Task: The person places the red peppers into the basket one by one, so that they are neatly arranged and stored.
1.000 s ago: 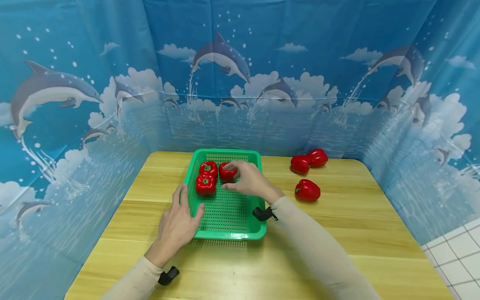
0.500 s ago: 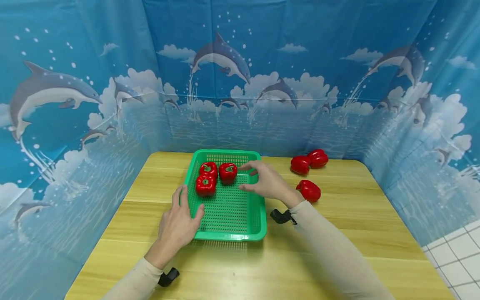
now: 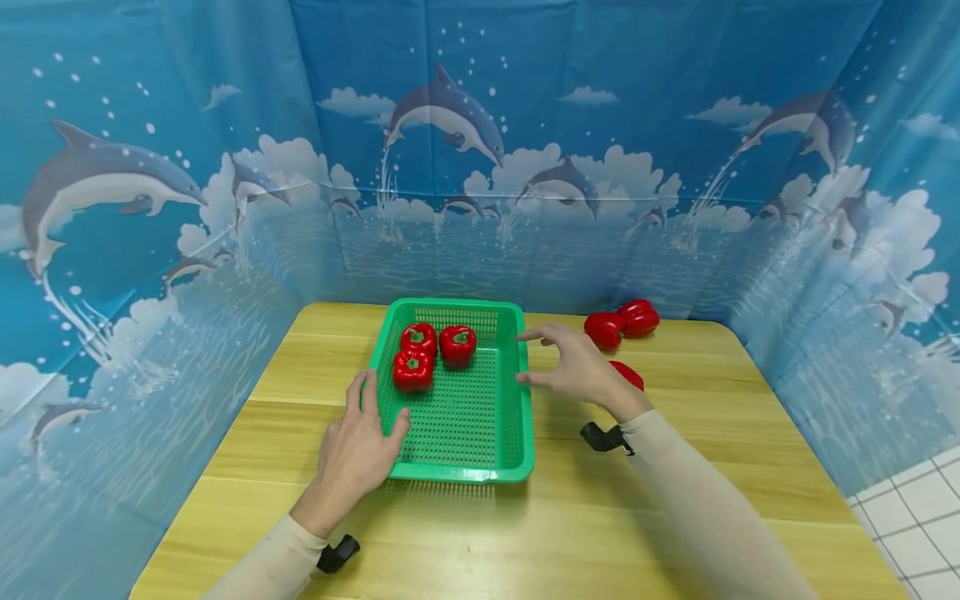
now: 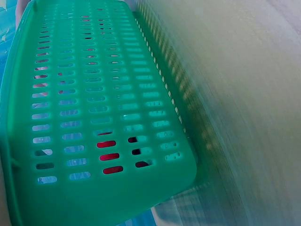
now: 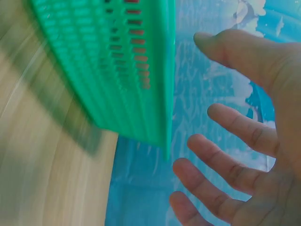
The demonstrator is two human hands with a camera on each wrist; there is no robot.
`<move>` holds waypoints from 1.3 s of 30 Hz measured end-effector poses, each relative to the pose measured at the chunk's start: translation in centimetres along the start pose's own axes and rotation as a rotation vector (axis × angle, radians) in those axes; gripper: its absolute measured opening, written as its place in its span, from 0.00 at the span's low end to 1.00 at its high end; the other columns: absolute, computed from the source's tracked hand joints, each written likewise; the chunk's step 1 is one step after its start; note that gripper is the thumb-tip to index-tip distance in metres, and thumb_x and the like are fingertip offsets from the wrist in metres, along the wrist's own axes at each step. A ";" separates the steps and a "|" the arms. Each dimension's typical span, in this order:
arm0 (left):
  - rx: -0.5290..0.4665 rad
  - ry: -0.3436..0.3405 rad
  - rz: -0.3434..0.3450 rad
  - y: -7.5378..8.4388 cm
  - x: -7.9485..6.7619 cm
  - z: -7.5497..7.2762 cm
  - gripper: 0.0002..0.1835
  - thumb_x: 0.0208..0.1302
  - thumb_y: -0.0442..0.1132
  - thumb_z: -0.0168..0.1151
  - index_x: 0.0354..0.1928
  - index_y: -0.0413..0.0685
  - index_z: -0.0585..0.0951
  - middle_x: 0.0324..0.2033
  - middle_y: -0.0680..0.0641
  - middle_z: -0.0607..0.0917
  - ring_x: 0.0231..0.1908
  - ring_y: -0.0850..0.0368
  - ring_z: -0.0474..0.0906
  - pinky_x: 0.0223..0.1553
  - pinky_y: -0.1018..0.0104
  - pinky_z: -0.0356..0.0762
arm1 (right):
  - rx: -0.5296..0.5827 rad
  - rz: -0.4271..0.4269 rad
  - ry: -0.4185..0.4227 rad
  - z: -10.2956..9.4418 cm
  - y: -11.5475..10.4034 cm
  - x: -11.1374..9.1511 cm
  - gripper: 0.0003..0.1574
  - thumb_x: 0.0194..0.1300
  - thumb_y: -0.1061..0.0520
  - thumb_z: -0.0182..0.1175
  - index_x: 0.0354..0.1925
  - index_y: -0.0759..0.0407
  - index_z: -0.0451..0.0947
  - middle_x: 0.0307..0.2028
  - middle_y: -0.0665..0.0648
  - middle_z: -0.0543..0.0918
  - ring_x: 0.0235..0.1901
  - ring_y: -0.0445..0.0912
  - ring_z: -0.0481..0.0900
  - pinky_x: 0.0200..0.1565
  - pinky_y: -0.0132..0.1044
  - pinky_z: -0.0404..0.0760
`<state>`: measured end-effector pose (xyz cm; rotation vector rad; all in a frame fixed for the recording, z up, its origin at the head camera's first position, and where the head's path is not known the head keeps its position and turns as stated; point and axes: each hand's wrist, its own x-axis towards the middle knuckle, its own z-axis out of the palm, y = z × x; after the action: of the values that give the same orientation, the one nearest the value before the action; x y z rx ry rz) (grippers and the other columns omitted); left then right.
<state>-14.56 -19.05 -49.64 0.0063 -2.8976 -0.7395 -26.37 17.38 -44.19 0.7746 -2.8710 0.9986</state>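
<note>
A green plastic basket (image 3: 465,474) with slotted walls stands on the table. Inside it, toward the back left, are three red bell peppers: one at the back (image 3: 417,338), one in front of it (image 3: 412,372) and one to the right (image 3: 457,345). My left hand (image 3: 356,446) rests at the basket's left rim, fingers spread along the rim and thumb over the inside. Just beyond the right rim, my right hand (image 3: 577,367) is held in the air with fingers and thumb apart, holding nothing. Behind it a red bell pepper (image 3: 628,374) on the table is partly hidden.
Two more red bell peppers, a left one (image 3: 603,331) and a right one (image 3: 639,317), lie together at the back right of the wooden table (image 3: 712,392). A blue dolphin-print curtain (image 3: 480,250) hangs around the table's back and sides.
My right hand has drawn away from the right-hand pepper in the basket and moved right, past the rim, now covering part of the nearest loose pepper. The left hand has stayed in place.
</note>
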 end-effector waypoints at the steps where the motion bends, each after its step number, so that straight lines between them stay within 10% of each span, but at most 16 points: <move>1: 0.000 -0.002 0.000 0.0 0.0 0.0 0.51 0.89 0.59 0.59 0.95 0.35 0.50 0.92 0.31 0.55 0.17 0.54 0.71 0.18 0.62 0.69 | -0.002 0.000 0.004 -0.1 0.3 -0.2 0.46 0.70 0.39 0.84 0.79 0.51 0.83 0.79 0.59 0.84 0.75 0.68 0.82 0.72 0.72 0.83; 19: -0.006 0.003 0.004 0.2 0.0 0.1 0.51 0.89 0.61 0.57 0.95 0.35 0.51 0.92 0.31 0.56 0.16 0.56 0.70 0.17 0.63 0.69 | -0.095 0.046 -0.009 -2.2 7.2 -3.0 0.53 0.70 0.32 0.82 0.83 0.48 0.77 0.85 0.65 0.73 0.86 0.71 0.65 0.81 0.83 0.66; 39: 0.002 0.013 0.002 0.0 -0.1 0.1 0.51 0.88 0.61 0.57 0.94 0.34 0.52 0.92 0.30 0.57 0.15 0.55 0.70 0.16 0.63 0.68 | -0.078 0.042 -0.047 -2.9 14.0 -5.3 0.59 0.64 0.42 0.89 0.84 0.56 0.75 0.82 0.72 0.71 0.80 0.73 0.68 0.74 0.83 0.77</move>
<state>-14.47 -18.98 -49.72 0.0089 -2.8852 -0.7342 -28.54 30.93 -50.86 0.7449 -2.9578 0.8785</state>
